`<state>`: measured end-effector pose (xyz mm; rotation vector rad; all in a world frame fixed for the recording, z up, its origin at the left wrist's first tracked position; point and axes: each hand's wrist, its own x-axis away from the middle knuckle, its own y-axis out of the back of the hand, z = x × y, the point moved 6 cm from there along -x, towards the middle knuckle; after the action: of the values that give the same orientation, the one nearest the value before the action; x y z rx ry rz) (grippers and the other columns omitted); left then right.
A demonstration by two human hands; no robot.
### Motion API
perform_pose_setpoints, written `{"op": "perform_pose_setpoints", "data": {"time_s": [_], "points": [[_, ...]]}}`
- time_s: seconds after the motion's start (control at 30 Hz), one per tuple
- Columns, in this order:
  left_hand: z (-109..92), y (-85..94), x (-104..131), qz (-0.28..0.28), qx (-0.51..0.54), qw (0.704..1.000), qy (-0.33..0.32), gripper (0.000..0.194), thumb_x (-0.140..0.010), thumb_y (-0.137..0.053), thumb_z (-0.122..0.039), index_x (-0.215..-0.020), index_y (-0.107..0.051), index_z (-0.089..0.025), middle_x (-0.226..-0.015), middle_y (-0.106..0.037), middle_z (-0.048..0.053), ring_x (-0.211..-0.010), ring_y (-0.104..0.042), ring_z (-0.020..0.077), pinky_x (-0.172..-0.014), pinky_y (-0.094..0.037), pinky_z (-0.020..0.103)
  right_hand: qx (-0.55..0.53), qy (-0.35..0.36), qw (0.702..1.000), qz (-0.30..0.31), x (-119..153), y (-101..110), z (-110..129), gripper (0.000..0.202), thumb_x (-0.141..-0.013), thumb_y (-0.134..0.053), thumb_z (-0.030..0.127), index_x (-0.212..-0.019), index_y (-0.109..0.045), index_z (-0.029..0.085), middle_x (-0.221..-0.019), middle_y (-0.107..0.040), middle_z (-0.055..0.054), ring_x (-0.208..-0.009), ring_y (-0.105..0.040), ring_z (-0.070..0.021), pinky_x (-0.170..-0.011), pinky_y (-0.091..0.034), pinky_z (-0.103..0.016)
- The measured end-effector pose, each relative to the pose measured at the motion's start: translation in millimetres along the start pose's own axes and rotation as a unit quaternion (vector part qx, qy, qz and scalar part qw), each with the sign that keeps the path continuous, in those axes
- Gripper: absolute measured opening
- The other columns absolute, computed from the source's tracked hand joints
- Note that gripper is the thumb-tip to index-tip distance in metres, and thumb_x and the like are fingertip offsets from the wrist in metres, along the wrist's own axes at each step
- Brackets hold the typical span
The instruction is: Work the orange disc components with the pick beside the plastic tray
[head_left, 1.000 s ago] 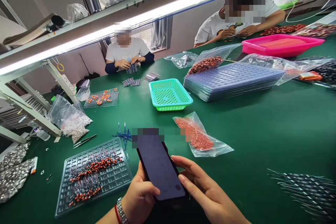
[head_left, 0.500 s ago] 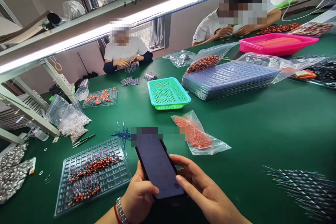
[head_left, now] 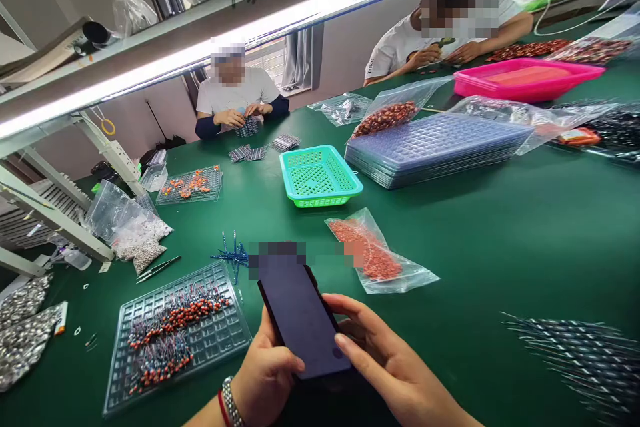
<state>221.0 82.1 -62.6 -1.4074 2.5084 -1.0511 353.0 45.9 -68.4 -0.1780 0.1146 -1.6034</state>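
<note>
A dark smartphone [head_left: 300, 320] is held tilted over the green table between my two hands. My left hand [head_left: 267, 363] grips its left side, with the thumb lying on the lower part of the screen. Against the right edge rest the fingers of my right hand [head_left: 373, 347], curled around that side. Left of the phone lies a clear compartment tray [head_left: 225, 340] bearing orange-tipped wired parts [head_left: 185, 313]. Blue thin pieces [head_left: 233, 257] are scattered just behind the phone. A clear bag of small orange-red parts [head_left: 375, 253] lies beyond my right hand.
Farther back stand a green basket [head_left: 323, 200], a stack of plastic trays [head_left: 435, 147] and a pink tray [head_left: 530, 90]. Tweezers [head_left: 159, 269] and bags of parts lie left. Dark striped wires [head_left: 580, 360] lie right. Two people work across the table under a lamp shelf [head_left: 200, 47].
My hands and the phone stay nearly still. At the back right, the co-worker's hands have shifted slightly. The whole view has moved a little.
</note>
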Motion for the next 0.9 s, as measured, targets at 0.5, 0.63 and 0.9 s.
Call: {"op": "perform_pose_setpoints", "data": {"time_s": [0.5, 0.63, 0.9], "points": [[1, 0.6, 1, 0.001, -0.003, 1.000, -0.002, 0.071, -0.053, -0.057, -0.006, -0.121, -0.054, -0.024, -0.104, -0.070, 0.003, -0.093, -0.064, 0.0212, -0.072, -0.053, 0.032, 0.019, 0.005, 0.999, 0.041, -1, -3, 0, 0.048, -0.094, -0.048, 0.058, -0.131, -0.041, 0.027, -0.100, -0.066, -0.007, -0.095, -0.063, -0.0248, -0.083, -0.053, -0.040], [2, 1.0, 1, 0.008, -0.003, 1.000, 0.004, 0.072, -0.054, -0.056, -0.006, -0.124, -0.052, -0.025, -0.107, -0.069, 0.004, -0.093, -0.065, 0.0227, -0.067, -0.054, 0.032, 0.013, 0.000, 0.999, 0.040, -1, -3, 1, 0.054, -0.092, -0.049, 0.062, -0.131, -0.039, 0.026, -0.099, -0.065, -0.008, -0.103, -0.061, -0.0278, -0.084, -0.053, -0.042], [-1, 1.7, 2, -0.007, -0.006, 1.000, -0.003, 0.070, -0.053, -0.055, -0.005, -0.120, -0.053, -0.024, -0.108, -0.070, 0.003, -0.098, -0.065, 0.0219, -0.079, -0.052, 0.033, 0.005, 0.007, 0.995, 0.098, 2, -10, 3, 0.054, -0.095, -0.051, 0.047, -0.140, -0.027, 0.029, -0.126, -0.052, -0.013, -0.104, -0.059, -0.0239, -0.094, -0.048, -0.044]]}}
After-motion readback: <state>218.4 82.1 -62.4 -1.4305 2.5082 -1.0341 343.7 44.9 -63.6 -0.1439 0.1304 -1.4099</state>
